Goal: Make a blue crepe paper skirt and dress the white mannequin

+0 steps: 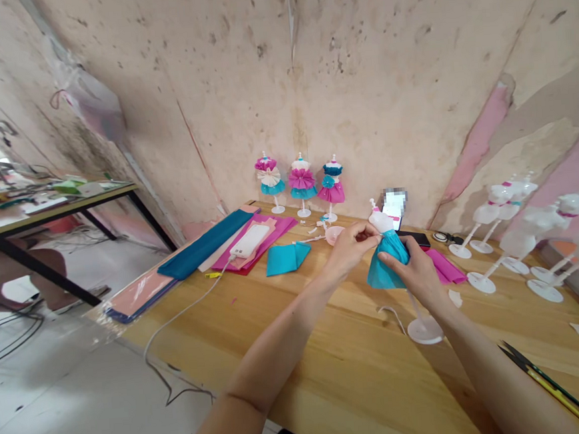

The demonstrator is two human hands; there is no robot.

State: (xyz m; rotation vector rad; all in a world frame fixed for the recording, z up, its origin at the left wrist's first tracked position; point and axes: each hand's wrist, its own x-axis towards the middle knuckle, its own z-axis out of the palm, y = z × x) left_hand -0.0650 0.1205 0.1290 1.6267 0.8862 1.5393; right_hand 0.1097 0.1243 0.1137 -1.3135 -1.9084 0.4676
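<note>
A small white mannequin (381,221) on a round white stand (425,330) leans slightly in front of me, dressed in a gathered turquoise skirt (386,269). At the waist, on the left side, my left hand (356,244) is closed in a pinch at the skirt's top edge. My right hand (414,266) grips the skirt from the right, its thumb lying across the front folds. Behind the mannequin a lit phone (393,205) is propped up. Folded turquoise sheets (283,259) lie left of my left hand, and folded magenta sheets (446,266) are right of my right hand.
Three dressed mannequins (301,182) stand by the wall; several bare white ones (502,203) stand at right. Scissors (547,377) lie at the right front. A white power bank (250,240) with a cable rests on coloured sheets (283,227). Another table (63,208) is at left.
</note>
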